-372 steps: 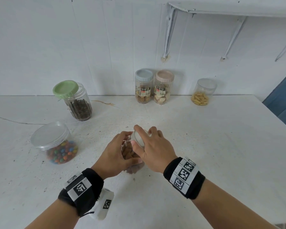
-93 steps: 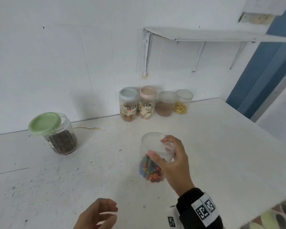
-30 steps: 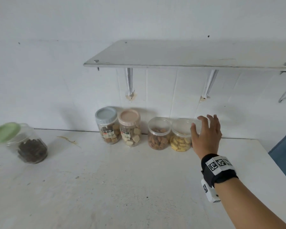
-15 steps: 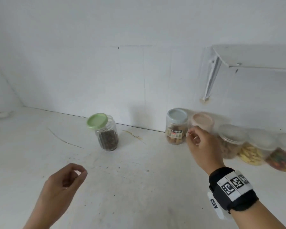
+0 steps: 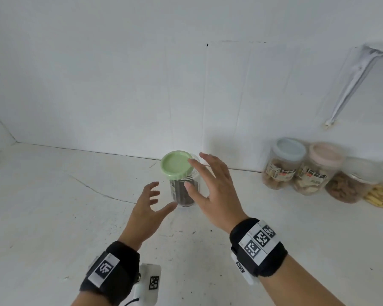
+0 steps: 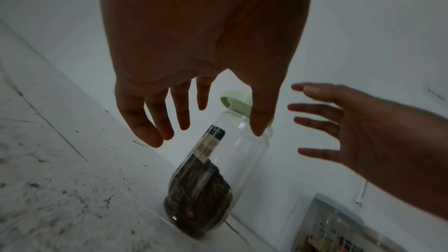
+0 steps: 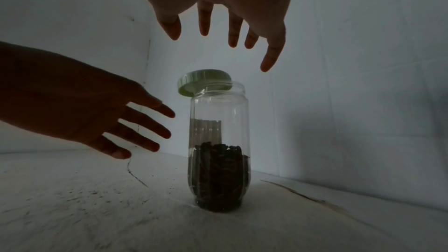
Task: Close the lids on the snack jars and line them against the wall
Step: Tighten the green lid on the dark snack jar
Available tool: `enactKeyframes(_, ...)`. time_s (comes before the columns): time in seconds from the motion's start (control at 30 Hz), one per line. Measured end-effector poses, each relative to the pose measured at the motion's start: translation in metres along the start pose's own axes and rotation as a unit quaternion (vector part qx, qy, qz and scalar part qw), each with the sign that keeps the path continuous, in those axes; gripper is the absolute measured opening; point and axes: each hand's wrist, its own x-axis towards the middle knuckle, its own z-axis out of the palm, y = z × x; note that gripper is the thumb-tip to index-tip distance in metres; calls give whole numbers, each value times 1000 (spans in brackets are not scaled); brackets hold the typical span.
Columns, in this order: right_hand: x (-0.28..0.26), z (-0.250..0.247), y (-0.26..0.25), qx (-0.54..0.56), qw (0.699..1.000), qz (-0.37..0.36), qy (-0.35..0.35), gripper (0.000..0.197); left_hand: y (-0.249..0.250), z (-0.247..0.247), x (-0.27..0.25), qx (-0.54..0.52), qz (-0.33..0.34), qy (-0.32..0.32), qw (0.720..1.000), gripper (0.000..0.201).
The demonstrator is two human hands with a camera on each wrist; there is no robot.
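Near the wall, reaching both hands, left hand (image 5: 147, 208) and right hand (image 5: 212, 191), spread and empty, toward jar (image 5: 185, 191); straightening askew green lid (image 5: 176, 165) likely.

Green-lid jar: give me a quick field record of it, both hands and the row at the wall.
jar: upright on the table, apart from the row, dark snacks in the lower part
green lid: tilted, resting off-centre on the rim, not closed
left hand: open, fingers spread beside the jar, no grip yet
right hand: open, fingers spread near the lid, no grip yet
row: lidded jars side by side at the wall, to the right
next step (likely): steady the jar, seat the lid
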Motion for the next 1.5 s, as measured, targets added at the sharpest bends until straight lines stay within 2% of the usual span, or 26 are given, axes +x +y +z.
enactKeyframes(0.07,13,13,-3,-23,999,-9,-24,57,-2,-1,19,7,13,-21,1000,86)
enactKeyframes(0.13,26,25,-6,-40,998,-15,-38,58,-3,-1,37,-11,32,-32,999,90)
enactKeyframes(0.23,41,38,-9,-59,997,-9,-50,61,-5,5,58,-38,67,-45,996,89)
enactKeyframes(0.33,51,50,-9,-62,996,28,-52,58,-11,11,76,-69,93,-58,992,82)
enactKeyframes(0.47,54,53,-6,-15,995,86,-40,50,-14,21,86,-64,94,-104,988,74)
enactKeyframes(0.6,52,42,-5,86,988,125,24,48,-10,21,85,-73,93,-121,986,83)
enactKeyframes(0.7,45,30,-5,98,986,129,45,55,-10,18,77,-72,97,-121,985,90)
enactKeyframes(0.9,1,21,-14,75,992,98,-38,48,-20,10,37,-65,100,-145,982,95)
enactKeyframes(1.1,-39,4,-38,38,993,86,-77,56,-32,6,-12,-55,112,-152,980,98)
enactKeyframes(1.37,-68,-8,-62,-11,994,46,-100,56,-40,10,-55,-62,135,-178,973,101)
enactKeyframes(1.5,-67,-14,-70,-37,987,42,-150,59,-30,16,-63,-88,144,-191,967,103)
